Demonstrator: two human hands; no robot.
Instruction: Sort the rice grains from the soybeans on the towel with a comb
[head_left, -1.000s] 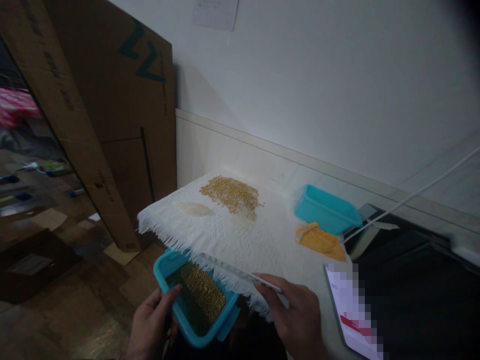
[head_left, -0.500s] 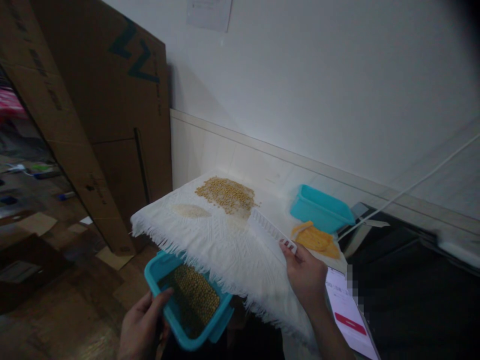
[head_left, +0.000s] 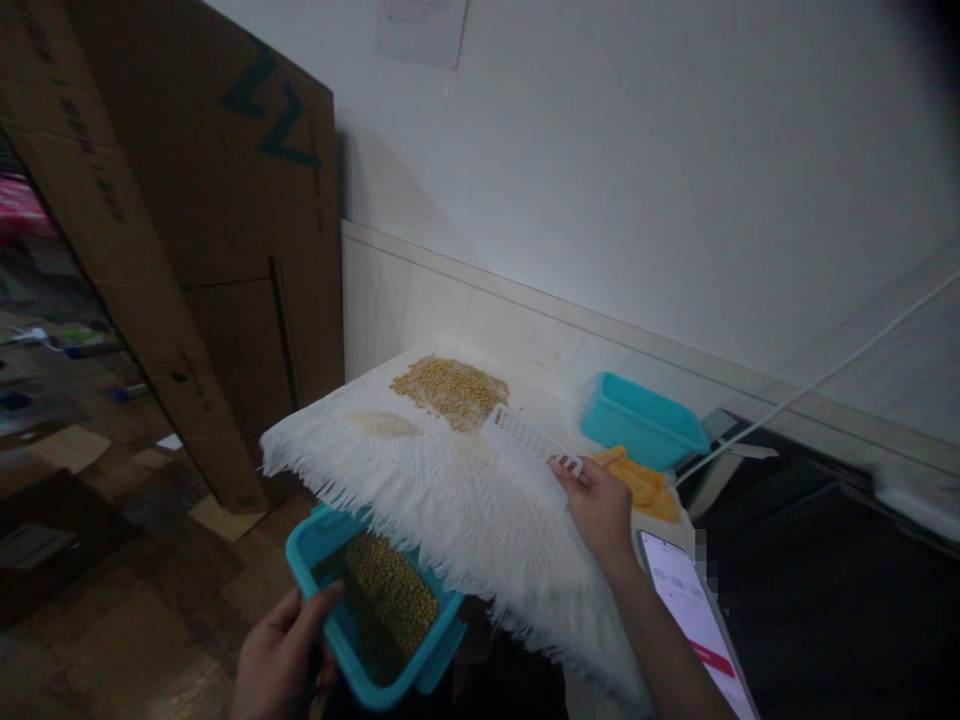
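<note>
My left hand (head_left: 281, 640) grips the near-left rim of a turquoise plastic container (head_left: 352, 668), thumb over the edge and fingers hidden below. Soybeans (head_left: 397, 590) lie inside it, under the cloth's fringed front edge. My right hand (head_left: 596, 505) pinches the end of a white plastic piece with a row of slots (head_left: 536, 440). It is held over the white cloth (head_left: 420, 490), its far end beside a spread of soybeans (head_left: 454, 392). A patch of pale small grains (head_left: 382, 425) lies on the cloth nearer the left.
Another turquoise container (head_left: 645, 425) stands by the wall, with a yellow cloth (head_left: 641, 485) in front of it. A phone with a lit screen (head_left: 686, 610) lies at the right edge. A tall cardboard box (head_left: 225, 230) stands on the left. A white cable (head_left: 825, 370) crosses the right side.
My right hand has moved left and slightly up with the slotted white piece, whose far end is closer to the soybean spread. My left hand and its container have hardly moved.
</note>
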